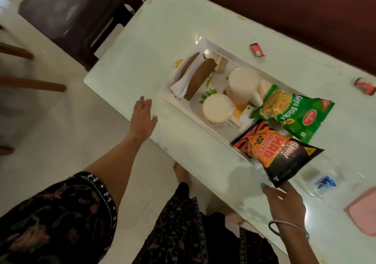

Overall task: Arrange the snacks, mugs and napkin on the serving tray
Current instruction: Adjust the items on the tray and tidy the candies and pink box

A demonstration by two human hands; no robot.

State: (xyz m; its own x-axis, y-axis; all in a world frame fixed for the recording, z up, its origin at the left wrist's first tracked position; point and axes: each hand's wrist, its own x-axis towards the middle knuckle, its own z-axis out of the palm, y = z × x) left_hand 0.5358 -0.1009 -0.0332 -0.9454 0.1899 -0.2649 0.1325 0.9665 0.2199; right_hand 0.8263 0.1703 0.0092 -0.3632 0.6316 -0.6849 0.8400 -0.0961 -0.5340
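The arranging looks close to finished, and the step in hand seems to be settling the last snack packet. The white tray (184, 109) lies on the pale table (158, 29), and it already carries a napkin (180, 85) held in a brown holder (200, 78) at its 10 o'clock end, two mugs, one (217, 108) near the middle and the other (243, 81) at 2 o'clock from it, and a green snack packet (293, 112) at the 3 o'clock end. The black and orange packet (272, 151) lies at 5 o'clock with only its upper part on the tray, its lower corner hanging out over the table.

The right hand (284, 202) sits just below that overhanging corner, fingers spread and fairly straight, touching or nearly touching the packet's tip (contact is hard to judge), and it grips nothing. The left hand (143, 117) reaches to the table edge at 9 o'clock of the tray, palm down, fingers loosely extended and holding nothing, well apart from the tray.

The next move likely calls for a gentle push of the dark packet toward 11 o'clock so it rests fully inside the rim, without nudging the full mugs beside it. Two small red wrappers, one (257, 50) at 1 o'clock and one (365, 85) at 3 o'clock, lie loose on the table, outside the tray
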